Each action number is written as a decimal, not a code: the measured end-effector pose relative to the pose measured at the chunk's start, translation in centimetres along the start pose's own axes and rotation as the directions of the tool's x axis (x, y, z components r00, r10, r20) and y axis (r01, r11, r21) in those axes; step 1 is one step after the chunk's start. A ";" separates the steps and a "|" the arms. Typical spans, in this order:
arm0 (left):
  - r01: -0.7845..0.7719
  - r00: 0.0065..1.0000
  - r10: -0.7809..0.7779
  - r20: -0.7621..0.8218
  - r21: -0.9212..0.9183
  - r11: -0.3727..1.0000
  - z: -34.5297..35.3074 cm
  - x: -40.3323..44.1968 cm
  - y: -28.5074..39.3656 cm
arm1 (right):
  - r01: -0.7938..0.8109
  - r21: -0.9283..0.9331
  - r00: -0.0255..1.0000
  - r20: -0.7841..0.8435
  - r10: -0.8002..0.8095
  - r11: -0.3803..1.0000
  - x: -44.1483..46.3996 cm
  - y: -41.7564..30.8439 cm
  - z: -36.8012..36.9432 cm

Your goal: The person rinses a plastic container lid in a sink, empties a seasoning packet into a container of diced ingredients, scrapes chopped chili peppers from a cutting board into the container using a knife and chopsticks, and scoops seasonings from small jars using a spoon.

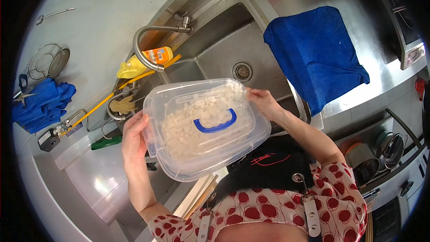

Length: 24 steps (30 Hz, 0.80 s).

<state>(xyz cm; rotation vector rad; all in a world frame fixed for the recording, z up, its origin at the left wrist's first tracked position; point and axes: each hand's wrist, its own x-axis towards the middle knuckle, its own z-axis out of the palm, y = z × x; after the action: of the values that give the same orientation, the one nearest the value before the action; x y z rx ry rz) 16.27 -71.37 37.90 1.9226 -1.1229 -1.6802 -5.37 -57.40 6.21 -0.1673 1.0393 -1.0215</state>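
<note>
A clear plastic storage box (179, 166) with a transparent lid and a blue carry handle (217, 125) is held in front of me, over the near part of the sink. White diced pieces (179, 125) show through the lid and are heaped toward the far right corner. My left hand (135, 136) grips the box's left end, thumb on the rim. At the far right corner my right hand (263, 103) grips the rim. The undersides of both hands' grips are hidden by the box.
The steel sink (224, 58) has a drain (242, 71) and a curved faucet (148, 31). A yellow-orange bottle (145, 62) stands behind it. A blue cloth (316, 56) lies on the right counter. Another blue cloth (47, 103) hangs on the left wall.
</note>
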 end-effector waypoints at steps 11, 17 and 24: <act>-0.003 1.000 0.004 -0.024 0.016 1.000 0.6 -0.1 0.8 | -0.094 0.107 0.995 0.036 0.090 0.990 -0.6 0.3 0.4; -0.006 0.999 0.007 -0.037 0.022 1.000 0.8 -0.2 1.0 | -0.072 0.140 0.997 0.036 0.068 0.988 -0.7 0.2 0.6; -0.009 0.999 0.010 -0.050 0.017 1.000 0.7 -0.1 0.9 | -0.058 0.130 0.998 0.033 0.054 0.990 -0.2 1.2 0.3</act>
<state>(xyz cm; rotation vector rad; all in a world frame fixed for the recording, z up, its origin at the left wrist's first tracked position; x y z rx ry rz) 15.29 -71.69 38.45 1.9553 -1.1285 -1.6133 -4.42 -56.69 5.90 -0.0453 0.9423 -1.0300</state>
